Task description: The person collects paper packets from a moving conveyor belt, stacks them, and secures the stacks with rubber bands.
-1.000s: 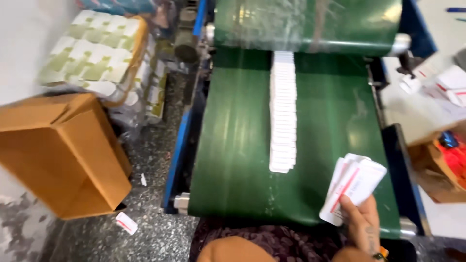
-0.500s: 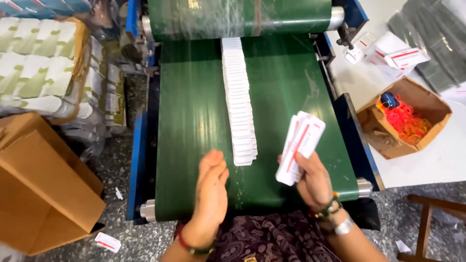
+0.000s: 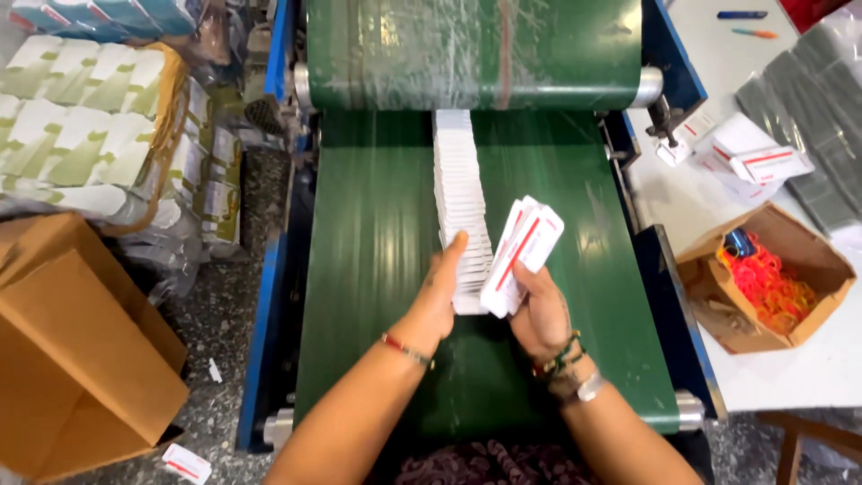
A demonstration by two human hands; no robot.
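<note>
Right hand (image 3: 537, 310), centre of frame, is clamped on a fanned stack (image 3: 523, 254) of flat white cartons with red stripes, held tilted up and to the right above the belt (image 3: 377, 251). Left hand (image 3: 440, 292) lies just left of it, fingers together and flat against the near end of the row (image 3: 460, 202) of overlapped white cartons, thumb pointing up; it grips nothing that can be seen. The row runs down the middle of the green belt from the roller (image 3: 476, 85) at top centre to the hands at centre. Plastic film covers the green drum above the roller.

Left of frame: brown cardboard box (image 3: 81, 350) on the speckled floor at lower left, wrapped bundles (image 3: 85, 126) of green-and-white packs at upper left. One loose carton (image 3: 187, 463) lies on the floor at the bottom left.

Right of frame: white table (image 3: 808, 368), open box (image 3: 763, 278) with orange rubber bands (image 3: 763, 287) at mid right, loose white cartons (image 3: 750, 157) at upper right, grey sheets (image 3: 817, 117) at far upper right, two pens (image 3: 743, 15) at the top edge.
</note>
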